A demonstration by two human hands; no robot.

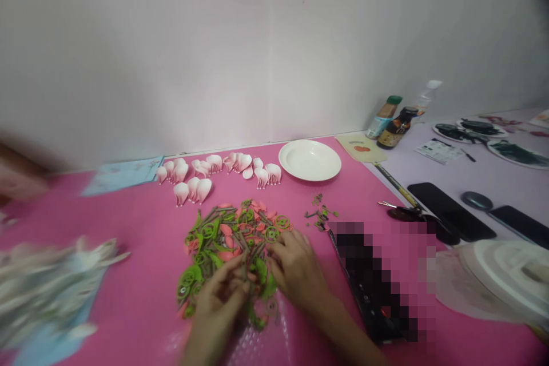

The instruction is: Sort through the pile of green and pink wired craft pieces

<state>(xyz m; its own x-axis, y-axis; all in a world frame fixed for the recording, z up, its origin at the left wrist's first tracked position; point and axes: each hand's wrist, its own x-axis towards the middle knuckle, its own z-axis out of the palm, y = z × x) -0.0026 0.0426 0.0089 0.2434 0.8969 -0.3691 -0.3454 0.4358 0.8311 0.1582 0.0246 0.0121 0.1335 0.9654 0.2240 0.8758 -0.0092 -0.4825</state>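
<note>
A heap of small plastic pieces (225, 234) lies on the pink table cover: green leaves and rings, coral petal shapes and brownish-grey stems. Over its near side, my left hand (223, 297) is closed, thumb and fingers pinching a brownish stem piece (246, 267). My right hand (298, 269) is at the heap's right edge, fingers curled inward close to the left hand's fingertips. Whatever it may hold is hidden. Behind the heap stand groups of pale pink petals (203, 167). A few small green and brown bits (319, 216) lie to the right.
A white plate (309, 161) sits near the wall. On the right are a black, partly pixelated object (369, 291), scissors (412, 214), a phone (450, 210) and bottles (397, 128). Blurred whitish pieces (51, 280) lie on blue sheets at left.
</note>
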